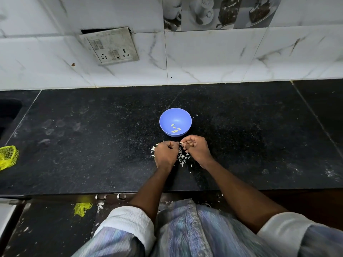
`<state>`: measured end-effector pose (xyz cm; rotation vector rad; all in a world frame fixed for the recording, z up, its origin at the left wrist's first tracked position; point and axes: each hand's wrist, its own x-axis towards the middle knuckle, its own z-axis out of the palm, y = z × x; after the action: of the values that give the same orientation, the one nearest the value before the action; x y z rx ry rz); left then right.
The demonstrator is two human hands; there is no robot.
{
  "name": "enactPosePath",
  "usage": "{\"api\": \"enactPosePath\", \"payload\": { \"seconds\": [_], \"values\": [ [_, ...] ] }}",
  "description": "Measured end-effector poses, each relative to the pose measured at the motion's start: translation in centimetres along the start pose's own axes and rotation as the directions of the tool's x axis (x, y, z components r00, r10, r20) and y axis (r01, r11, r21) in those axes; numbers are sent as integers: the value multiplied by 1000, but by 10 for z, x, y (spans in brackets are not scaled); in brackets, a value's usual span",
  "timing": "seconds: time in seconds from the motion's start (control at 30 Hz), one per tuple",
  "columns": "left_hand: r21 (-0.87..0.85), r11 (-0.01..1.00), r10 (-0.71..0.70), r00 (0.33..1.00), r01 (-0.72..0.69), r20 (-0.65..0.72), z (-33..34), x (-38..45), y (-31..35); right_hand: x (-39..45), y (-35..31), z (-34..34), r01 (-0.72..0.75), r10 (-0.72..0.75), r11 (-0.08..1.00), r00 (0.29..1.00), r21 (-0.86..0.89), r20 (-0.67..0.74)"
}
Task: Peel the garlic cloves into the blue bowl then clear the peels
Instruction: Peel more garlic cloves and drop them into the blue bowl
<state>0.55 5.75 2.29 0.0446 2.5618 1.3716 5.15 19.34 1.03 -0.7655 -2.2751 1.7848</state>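
A blue bowl stands on the black counter and holds several peeled garlic cloves. Just in front of it my left hand and my right hand meet, fingers curled. Between their fingertips they pinch a small garlic clove, mostly hidden by the fingers. White garlic peels lie scattered on the counter under and between my hands, with a few more at the left of my left hand.
A yellow mesh bag lies at the counter's far left edge, near a dark sink. The tiled wall with a switch and socket plate rises behind. Peel scraps and a yellow mesh piece lie on the floor.
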Motion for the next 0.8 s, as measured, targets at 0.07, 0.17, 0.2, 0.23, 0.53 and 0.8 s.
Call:
{"api": "enactPosePath", "payload": {
  "seconds": [0.07, 0.17, 0.2, 0.23, 0.53, 0.8],
  "values": [
    [28, 999, 27, 1000, -27, -13, -1, -1, 0, 0, 0, 0, -13, 13, 1000, 1000, 18, -7],
    [-51, 996, 75, 997, -75, -11, -3, -2, -1, 0, -1, 0, -32, 32, 998, 999, 62, -6],
    [-57, 995, 81, 997, -82, -16, -3, -2, -1, 0, 0, 0, -43, 43, 996, 999, 83, -4],
    [-59, 995, 84, 996, -85, -27, -2, -2, -3, 0, 0, 0, -56, 56, 993, 998, 105, 0],
    [-138, 983, 119, 993, -118, 0, 0, -1, 3, 0, -6, 4, -152, 146, 950, 988, 272, 40],
    [-56, 987, 151, 988, -152, -23, -1, 1, -1, 4, -9, 4, -156, 149, 951, 988, 268, 45]
  ]
}}
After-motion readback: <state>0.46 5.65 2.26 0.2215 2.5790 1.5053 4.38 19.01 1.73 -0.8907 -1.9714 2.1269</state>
